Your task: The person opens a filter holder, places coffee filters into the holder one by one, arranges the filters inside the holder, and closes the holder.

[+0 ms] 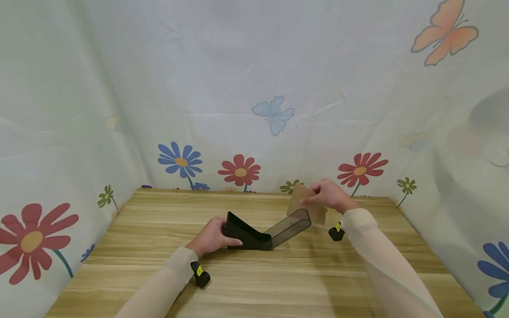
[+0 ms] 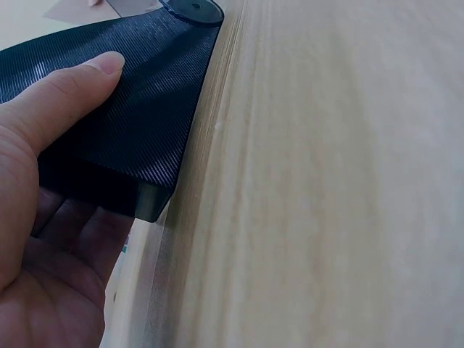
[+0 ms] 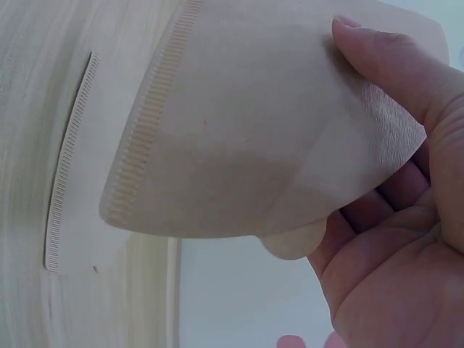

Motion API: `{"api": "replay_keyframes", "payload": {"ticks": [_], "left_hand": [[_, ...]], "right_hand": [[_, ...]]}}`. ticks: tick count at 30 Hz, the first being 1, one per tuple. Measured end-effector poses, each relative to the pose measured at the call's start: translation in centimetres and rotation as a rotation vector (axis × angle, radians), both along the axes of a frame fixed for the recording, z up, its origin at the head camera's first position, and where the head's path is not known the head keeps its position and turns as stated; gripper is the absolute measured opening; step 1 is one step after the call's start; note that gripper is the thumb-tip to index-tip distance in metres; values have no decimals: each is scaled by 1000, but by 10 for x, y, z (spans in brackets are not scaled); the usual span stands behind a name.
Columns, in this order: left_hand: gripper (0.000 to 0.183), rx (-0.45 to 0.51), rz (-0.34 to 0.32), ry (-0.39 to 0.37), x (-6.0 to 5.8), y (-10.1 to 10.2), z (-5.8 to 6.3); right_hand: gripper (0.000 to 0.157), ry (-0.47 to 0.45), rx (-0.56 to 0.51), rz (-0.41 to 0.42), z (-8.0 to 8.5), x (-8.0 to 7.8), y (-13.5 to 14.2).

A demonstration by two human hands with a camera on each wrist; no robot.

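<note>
- The left hand (image 1: 212, 236) gripped a black, wedge-shaped filter holder (image 1: 246, 236), its plastic finely ribbed.
- Between the hands, the holder's smoky see-through lid (image 1: 290, 226) stood open (rounded at the end).
- The right hand (image 1: 330, 195) pinched a fan-shaped tan paper coffee filter (image 3: 232, 130), crimped along one edge.
- Below the right hand, another crimped filter (image 3: 90, 170) lay on the wood-grained table (image 1: 270, 282).

Head view: diffuse, subdued light; soft shadows are cast across the table (image 1: 254, 282). Left wrist view: wood grain is blurred, paled rightward. Right wrist view: brown paper (image 3: 217, 109) is partly shaded.
</note>
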State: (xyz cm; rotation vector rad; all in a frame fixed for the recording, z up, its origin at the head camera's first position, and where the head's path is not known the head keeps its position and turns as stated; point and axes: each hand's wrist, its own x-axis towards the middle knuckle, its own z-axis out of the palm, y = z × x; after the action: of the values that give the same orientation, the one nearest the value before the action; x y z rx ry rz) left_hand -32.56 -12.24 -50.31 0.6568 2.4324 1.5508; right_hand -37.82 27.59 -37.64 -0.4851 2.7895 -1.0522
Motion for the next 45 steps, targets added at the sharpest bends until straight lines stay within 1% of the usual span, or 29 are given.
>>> {"api": "replay_keyframes", "payload": {"ticks": [8,12,18,21,24,36,40,45], "left_hand": [[45,15,-9,-2,-2,0,-2],[45,12,-8,-2,-3,0,-4],[45,-4,4,4,-3,-1,-4],[45,-4,3,2,-3,-1,-4],[45,-4,0,6,-2,0,-3],[41,-11,10,18,-2,-1,-2],[41,-15,12,16,-2,-1,-3],[43,-15,13,13,-2,-1,-3]], "right_hand": [[55,-2,-4,-28,9,4,0],[54,2,-12,-23,15,5,0],[55,3,-38,12,20,8,-2],[50,-8,-49,33,23,10,-4],[50,-11,-58,55,27,13,-6],[54,20,-20,151,39,21,-14],[50,19,-15,177,43,25,-17],[40,28,-15,210,48,28,-23]]}}
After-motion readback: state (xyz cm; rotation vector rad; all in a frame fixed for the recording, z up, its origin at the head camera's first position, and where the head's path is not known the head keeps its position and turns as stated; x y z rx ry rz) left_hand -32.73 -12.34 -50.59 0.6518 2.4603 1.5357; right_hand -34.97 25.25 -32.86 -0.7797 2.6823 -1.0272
